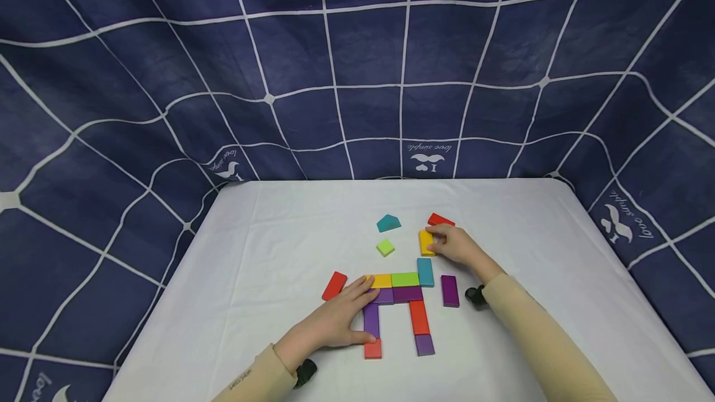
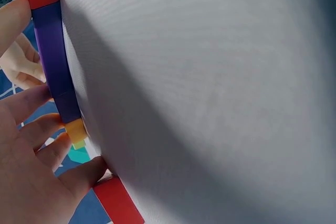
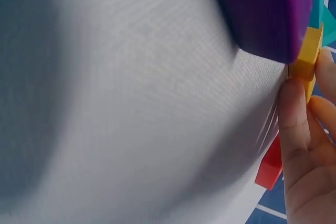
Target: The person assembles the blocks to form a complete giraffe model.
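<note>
My right hand pinches a yellow block between thumb and fingers, just beyond a teal block. In the right wrist view the thumb lies along the near side of that yellow block. My left hand rests with extended fingers over the left side of a flat block figure. Its fingertips touch a second yellow block and a violet block; the thumb lies at a short red block. A lime block, a dark purple block and a right leg of red and violet complete the figure's outline.
Loose pieces lie around on the white table: a red block at left, a dark purple block at right, a small lime square, a teal five-sided piece and another red block behind. A blue checked curtain surrounds the table.
</note>
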Demonstrator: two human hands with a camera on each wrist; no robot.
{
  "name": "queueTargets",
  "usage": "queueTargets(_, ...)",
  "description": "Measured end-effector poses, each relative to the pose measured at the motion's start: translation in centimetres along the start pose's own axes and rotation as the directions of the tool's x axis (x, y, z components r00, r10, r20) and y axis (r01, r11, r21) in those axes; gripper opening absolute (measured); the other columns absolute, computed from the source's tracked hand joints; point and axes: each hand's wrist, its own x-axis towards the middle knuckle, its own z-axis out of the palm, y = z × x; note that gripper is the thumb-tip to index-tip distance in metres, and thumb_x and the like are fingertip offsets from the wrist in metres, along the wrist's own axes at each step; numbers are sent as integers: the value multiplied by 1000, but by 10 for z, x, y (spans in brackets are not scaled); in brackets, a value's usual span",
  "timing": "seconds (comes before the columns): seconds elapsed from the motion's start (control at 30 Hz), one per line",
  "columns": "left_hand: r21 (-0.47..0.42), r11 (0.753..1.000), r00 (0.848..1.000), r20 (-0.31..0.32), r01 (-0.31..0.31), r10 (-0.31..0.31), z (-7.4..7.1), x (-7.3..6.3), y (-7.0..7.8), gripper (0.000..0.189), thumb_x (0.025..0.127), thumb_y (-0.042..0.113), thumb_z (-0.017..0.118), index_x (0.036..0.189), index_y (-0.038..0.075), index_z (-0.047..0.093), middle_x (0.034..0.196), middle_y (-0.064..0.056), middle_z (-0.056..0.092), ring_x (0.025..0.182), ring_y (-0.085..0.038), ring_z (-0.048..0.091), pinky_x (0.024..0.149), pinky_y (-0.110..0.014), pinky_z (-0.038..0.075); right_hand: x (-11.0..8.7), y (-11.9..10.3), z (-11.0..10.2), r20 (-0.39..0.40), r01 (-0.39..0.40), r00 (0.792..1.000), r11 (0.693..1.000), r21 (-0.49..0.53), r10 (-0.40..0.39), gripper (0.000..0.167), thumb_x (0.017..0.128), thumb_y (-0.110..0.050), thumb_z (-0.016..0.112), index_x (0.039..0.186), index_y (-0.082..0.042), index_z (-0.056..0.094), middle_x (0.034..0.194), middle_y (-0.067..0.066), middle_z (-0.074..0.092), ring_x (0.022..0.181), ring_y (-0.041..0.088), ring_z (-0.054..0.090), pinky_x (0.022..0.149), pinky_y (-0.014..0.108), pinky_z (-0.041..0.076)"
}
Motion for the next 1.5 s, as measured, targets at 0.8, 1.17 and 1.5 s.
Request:
queueTargets(0.8,-10,1000,1000,-6,1,-1,1,0,-2,89,83,61,68,155,23,32,166,5,16,154,-20,11,115,-49,36,-2,-1,6,2,0,1000,993,116,-1,50,89,-17,73,136,-6,59,98,7,64,80,17,55,73,26,48)
queueTargets(1.17,-16,1000,1000,-8,-5,5,1,-1,-1,89,83,60,69,155,22,32,166,4,16,154,-20,11,117,-48,34,-4,0,7,5,8,1000,989,147,-9,49,89,-18,73,135,-7,60,97,5,64,84,18,54,77,27,49)
queueTargets(1.5,-15,1000,1000,-8,-7,7,0,0,-1,88,83,58,70,155,21,33,166,4,17,154,-19,12,118,-47,32,-5,3,9,-8,21,1000,990,139,-20,50,88,-19,74,134,-7,61,93,4,62,85,18,54,76,28,48)
